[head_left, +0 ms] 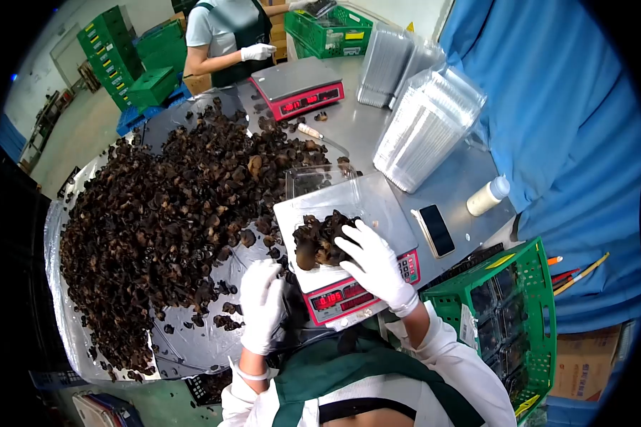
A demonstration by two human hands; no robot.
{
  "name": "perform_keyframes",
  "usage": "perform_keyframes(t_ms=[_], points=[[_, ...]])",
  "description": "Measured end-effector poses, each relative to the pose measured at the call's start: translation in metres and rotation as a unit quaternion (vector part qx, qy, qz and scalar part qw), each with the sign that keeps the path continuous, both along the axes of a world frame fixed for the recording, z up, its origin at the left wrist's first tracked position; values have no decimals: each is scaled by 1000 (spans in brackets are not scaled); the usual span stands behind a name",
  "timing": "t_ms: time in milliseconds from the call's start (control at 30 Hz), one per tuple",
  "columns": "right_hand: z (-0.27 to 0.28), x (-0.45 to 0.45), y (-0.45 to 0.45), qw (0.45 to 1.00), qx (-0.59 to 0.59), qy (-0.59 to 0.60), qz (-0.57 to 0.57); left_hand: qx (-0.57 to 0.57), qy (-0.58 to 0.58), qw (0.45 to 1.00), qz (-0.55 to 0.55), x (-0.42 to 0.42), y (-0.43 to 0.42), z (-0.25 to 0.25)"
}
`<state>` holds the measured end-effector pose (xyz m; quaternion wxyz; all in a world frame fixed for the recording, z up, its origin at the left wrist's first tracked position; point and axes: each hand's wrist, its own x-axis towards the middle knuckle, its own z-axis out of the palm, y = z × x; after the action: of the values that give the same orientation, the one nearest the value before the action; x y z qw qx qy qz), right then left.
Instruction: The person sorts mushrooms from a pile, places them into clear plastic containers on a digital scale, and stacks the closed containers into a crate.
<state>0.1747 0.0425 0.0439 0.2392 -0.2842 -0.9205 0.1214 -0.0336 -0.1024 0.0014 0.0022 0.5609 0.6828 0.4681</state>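
A clear plastic tray (306,186) with a heap of dark wood ear mushrooms (319,242) sits on the nearer red and white digital scale (399,213), whose red display is lit. My right hand (377,269), in a white glove, rests at the right side of that heap with its fingers spread, touching the mushrooms. My left hand (262,306), also gloved, is held left of the scale, over the table's near edge. Its fingers point away from me, slightly apart, and nothing shows in them. Close by on the left spreads a large pile of wood ear mushrooms (164,235).
A second scale (299,82), a knife (310,131), stacked clear trays (431,124), a phone (436,231) and a white bottle (488,196) are on the table. At my right stands a green crate (548,313) of packed boxes. A co-worker (228,43) stands across the table.
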Motion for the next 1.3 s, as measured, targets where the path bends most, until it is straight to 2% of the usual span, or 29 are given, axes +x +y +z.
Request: perform_keyframes(t_ms=[67,100,267,400,533,667,767,900,1000,1067,1133,1167,1200,1267,1300], points=[[-27,-1,10,998,44,-48,-5,-51,25,993,-108,9,14,6],[-35,1,13,1000,5,-16,-18,-68,79,988,-114,12,20,-9],[-45,16,14,998,-62,22,-18,-90,142,983,-70,29,25,-26],[-24,18,7,994,-78,77,-10,-98,147,982,-71,33,16,-19],[-6,6,19,979,-111,163,-47,-14,28,996,-85,26,20,-12],[-18,-28,36,990,-68,125,-12,41,-31,999,-13,15,45,-9],[-15,-43,34,989,-74,128,-14,16,75,997,-2,-3,75,-14],[-20,-43,30,984,-83,154,-36,-89,107,990,-20,0,98,-18],[-19,-31,33,977,-105,177,-65,-29,150,988,-4,1,99,-13],[-14,-20,34,968,-119,208,-74,0,119,993,-10,-2,93,-11],[-13,-10,36,959,-138,229,-94,42,-107,992,-48,-5,77,-2],[-11,-4,37,949,-180,238,-105,43,-179,982,-44,-11,70,-12],[-21,1,40,928,-236,267,-112,32,-255,965,-52,-15,61,-5],[-25,6,43,894,-296,318,-111,13,-481,874,-70,-19,45,15],[-24,7,44,910,-266,298,-107,3,-473,878,-74,-23,42,13]])
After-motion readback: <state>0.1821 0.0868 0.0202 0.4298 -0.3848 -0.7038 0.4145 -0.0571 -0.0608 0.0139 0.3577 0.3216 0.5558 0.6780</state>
